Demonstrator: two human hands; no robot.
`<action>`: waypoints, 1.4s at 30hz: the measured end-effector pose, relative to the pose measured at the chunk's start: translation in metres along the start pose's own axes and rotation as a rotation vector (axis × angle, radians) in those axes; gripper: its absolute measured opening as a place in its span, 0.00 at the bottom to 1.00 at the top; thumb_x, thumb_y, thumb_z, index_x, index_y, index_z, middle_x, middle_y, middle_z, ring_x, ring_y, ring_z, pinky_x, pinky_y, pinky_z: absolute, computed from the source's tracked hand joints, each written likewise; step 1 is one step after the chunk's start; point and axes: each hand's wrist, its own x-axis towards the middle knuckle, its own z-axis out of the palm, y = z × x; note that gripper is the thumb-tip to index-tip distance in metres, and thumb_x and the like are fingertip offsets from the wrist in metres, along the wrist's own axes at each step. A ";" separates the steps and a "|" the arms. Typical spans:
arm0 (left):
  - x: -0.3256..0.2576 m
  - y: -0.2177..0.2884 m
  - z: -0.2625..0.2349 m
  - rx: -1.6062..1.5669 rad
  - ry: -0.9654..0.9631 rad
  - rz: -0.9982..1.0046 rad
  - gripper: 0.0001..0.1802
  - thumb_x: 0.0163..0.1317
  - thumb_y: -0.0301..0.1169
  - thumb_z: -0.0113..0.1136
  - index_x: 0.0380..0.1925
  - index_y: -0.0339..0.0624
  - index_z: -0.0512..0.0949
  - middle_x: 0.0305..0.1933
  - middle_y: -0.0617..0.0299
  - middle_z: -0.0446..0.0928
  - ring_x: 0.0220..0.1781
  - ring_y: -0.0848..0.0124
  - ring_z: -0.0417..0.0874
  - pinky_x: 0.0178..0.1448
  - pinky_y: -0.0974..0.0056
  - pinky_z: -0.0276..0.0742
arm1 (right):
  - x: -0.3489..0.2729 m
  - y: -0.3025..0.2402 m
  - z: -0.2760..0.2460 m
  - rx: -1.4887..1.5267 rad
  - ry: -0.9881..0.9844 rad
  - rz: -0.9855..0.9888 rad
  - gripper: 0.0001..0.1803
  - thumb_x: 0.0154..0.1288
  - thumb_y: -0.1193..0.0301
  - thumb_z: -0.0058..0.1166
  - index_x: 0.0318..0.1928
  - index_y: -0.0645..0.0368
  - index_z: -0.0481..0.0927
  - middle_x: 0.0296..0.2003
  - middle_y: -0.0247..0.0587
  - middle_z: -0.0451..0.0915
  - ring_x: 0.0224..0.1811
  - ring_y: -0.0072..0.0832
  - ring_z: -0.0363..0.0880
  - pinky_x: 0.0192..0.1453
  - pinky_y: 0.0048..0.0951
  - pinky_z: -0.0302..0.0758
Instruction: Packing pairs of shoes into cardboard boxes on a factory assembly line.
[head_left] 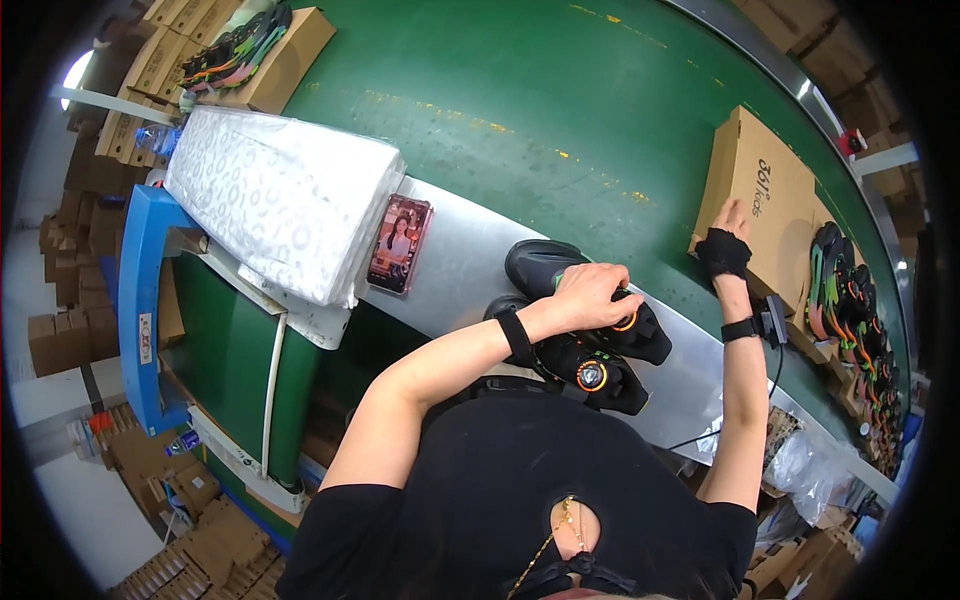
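A pair of black shoes lies in front of me on the metal edge of the table. My left hand (592,296) is curled over the farther black shoe (543,266), fingers bent near its orange-ringed dial. Beside it, closer to my body, is the other black shoe (612,380), its round dial facing up. To the right, my right hand (733,228) wears a black fingerless glove. Its fingers are stretched out against the near left side of a brown cardboard shoebox (775,190), and its thumb is hard to make out.
A phone (400,244) lies left of the shoes, beside a stack of patterned white sheets (285,195). Colourful insoles (838,285) line the right side; more lie on a carton (290,65) at far left. A blue frame (145,310) stands left of the green belt (450,90).
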 end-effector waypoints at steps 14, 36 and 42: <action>0.039 0.028 -0.032 0.233 0.520 0.453 0.33 0.43 0.41 0.63 0.51 0.43 0.64 0.58 0.39 0.55 0.55 0.49 0.64 0.52 0.47 0.60 | -0.047 -0.041 -0.161 0.622 0.397 -0.239 0.28 0.42 0.71 0.58 0.49 0.55 0.71 0.50 0.44 0.66 0.51 0.37 0.67 0.50 0.34 0.67; -0.005 -0.127 -0.119 -0.294 0.383 -0.227 0.27 0.59 0.49 0.42 0.42 0.35 0.73 0.42 0.45 0.74 0.49 0.54 0.73 0.52 0.59 0.67 | -0.033 -0.019 -0.077 0.652 0.355 -0.228 0.36 0.48 0.61 0.57 0.58 0.59 0.60 0.56 0.48 0.61 0.59 0.39 0.58 0.58 0.33 0.59; -0.083 -0.167 -0.181 -0.092 0.792 -0.111 0.16 0.61 0.33 0.45 0.41 0.31 0.72 0.43 0.48 0.74 0.44 0.60 0.76 0.49 0.63 0.69 | -0.042 -0.141 -0.077 0.570 -0.617 -0.434 0.34 0.51 0.59 0.53 0.58 0.54 0.60 0.53 0.53 0.65 0.58 0.43 0.62 0.62 0.37 0.56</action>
